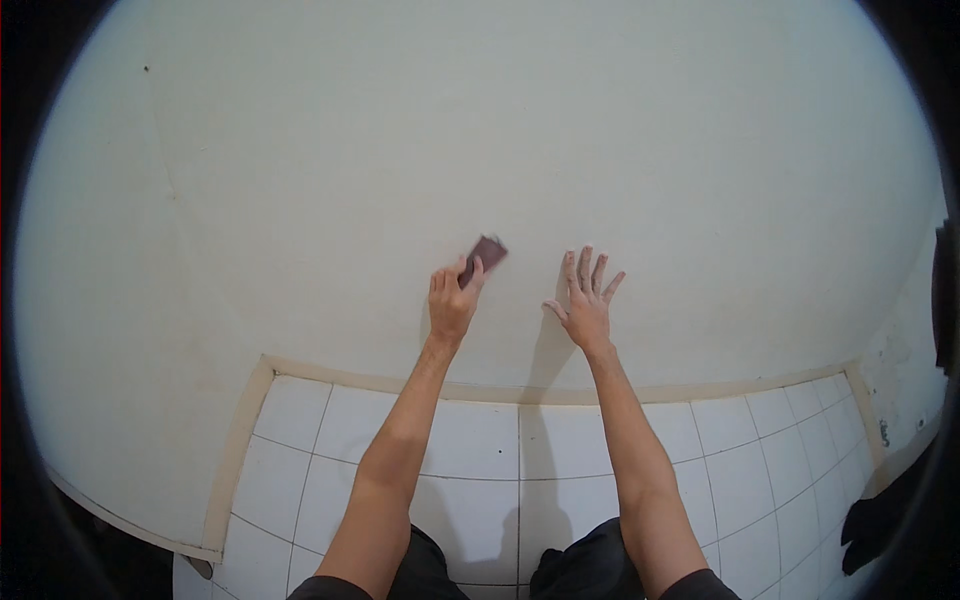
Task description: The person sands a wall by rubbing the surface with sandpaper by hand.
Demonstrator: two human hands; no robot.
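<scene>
My left hand [452, 298] grips a dark reddish-brown block [484, 259], which looks like folded sandpaper or a sanding block. The block is slightly blurred and tilts up to the right in front of a pale plastered wall [360, 172]. Whether its face touches the wall cannot be told. To the right, my right hand [589, 304] holds nothing, its fingers spread and its palm towards the wall. Pale dust coats its fingers. A shadow falls beside it on the wall, and contact with the surface is unclear.
A beige skirting strip [525, 395] runs along the wall's foot, above white floor tiles [469, 435]. At left the wall turns a corner. Dark cloth [889, 517] hangs or lies at lower right. A dark object [943, 300] stands out from the right wall.
</scene>
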